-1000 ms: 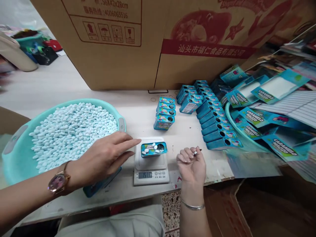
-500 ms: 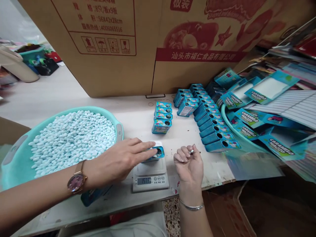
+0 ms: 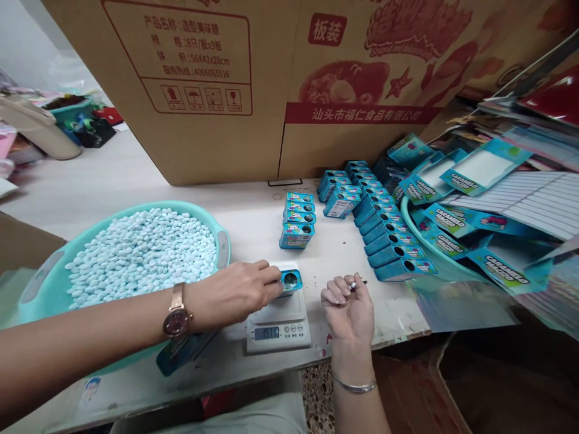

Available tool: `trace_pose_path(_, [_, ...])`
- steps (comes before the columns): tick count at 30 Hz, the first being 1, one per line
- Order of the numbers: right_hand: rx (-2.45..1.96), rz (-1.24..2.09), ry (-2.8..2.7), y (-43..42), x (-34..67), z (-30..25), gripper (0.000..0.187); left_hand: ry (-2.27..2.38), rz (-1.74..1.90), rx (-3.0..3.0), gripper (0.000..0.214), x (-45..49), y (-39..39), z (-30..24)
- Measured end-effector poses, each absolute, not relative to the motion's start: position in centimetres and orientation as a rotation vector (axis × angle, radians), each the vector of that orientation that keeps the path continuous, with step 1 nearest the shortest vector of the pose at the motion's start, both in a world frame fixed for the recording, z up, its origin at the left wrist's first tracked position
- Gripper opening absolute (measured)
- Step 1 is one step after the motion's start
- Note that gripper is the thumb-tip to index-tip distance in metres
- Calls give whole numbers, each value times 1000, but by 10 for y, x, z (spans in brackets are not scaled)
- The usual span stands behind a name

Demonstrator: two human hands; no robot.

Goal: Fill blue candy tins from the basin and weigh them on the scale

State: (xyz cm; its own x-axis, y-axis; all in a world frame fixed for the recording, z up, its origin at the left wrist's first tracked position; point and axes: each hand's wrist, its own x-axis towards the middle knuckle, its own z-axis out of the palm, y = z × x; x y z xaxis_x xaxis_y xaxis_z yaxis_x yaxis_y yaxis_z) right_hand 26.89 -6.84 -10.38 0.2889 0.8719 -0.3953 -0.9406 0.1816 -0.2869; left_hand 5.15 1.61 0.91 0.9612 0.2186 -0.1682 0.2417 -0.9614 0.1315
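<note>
A small blue tin [image 3: 292,280] with a round hole in its top sits on the white kitchen scale [image 3: 278,334]. My left hand [image 3: 246,292], wearing a watch, reaches over the scale with its fingers curled against the tin's left end; the thumb is hidden. To the right of the scale my right hand [image 3: 348,310] is turned palm up, its fingers closed around a small white candy [image 3: 353,286]. A turquoise basin [image 3: 223,250] filled with pale blue candies [image 3: 140,259] stands on the left, partly under my left forearm.
A short row of blue tins [image 3: 297,235] stands behind the scale. Longer rows of tins [image 3: 398,265] run along the right, beside a basin [image 3: 407,208] of printed card sleeves [image 3: 486,169]. A large carton [image 3: 266,144] blocks the back. A blue package [image 3: 181,352] lies below my left wrist.
My left hand has drawn back slightly from over the tin's top, its fingers now bent at the left end. The scale's reading has changed. My right hand keeps its pinch.
</note>
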Motion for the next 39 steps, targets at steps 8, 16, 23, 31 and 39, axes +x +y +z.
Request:
trace_pose_path(8, [-561,1293,88,-72,266,-110,26,446,-192,2905,18,60,19,7])
trace_pose_path(16, [-569,1268,74,-75,271,-110,25,554,250,2537,20,49,24,4])
trace_pose_path(23, [-566,1255,113,-73,271,-105,23,770,480,2094,10,32,40,30])
trace_pose_path(31, [-599,1199,81,-80,285,-110,26,1460,310,2101,28,-79,49,37])
trace_pose_path(39, [-629,1193,119,-91,275,-128,24,1901,170,2365,36,-116,20,11])
